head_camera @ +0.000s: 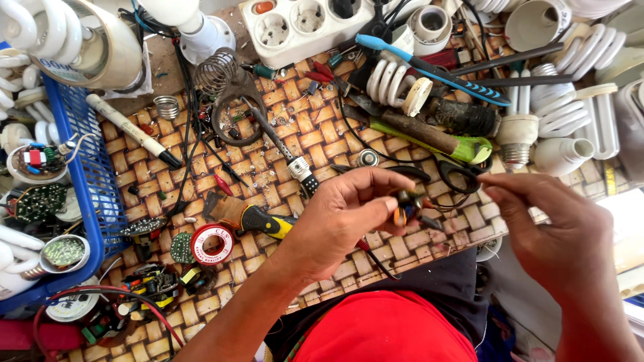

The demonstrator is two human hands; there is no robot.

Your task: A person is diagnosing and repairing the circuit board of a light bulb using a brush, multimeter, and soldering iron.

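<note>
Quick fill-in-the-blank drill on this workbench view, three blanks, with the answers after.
The left hand pinches a small electronic part above the woven ____ mat.
The plastic basket of bulb parts is ____.
The round solder spool has a ____ rim.
Missing words: bamboo; blue; red.

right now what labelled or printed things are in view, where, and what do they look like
Solder reel: on the woven mat, left of the left hand; round, red rim, white printed label.
Marker: on the mat beside the blue basket; long, white printed barrel, black tip.
Lamp base: top left corner; cream, with a blue print band.
No screens or signs.
</note>
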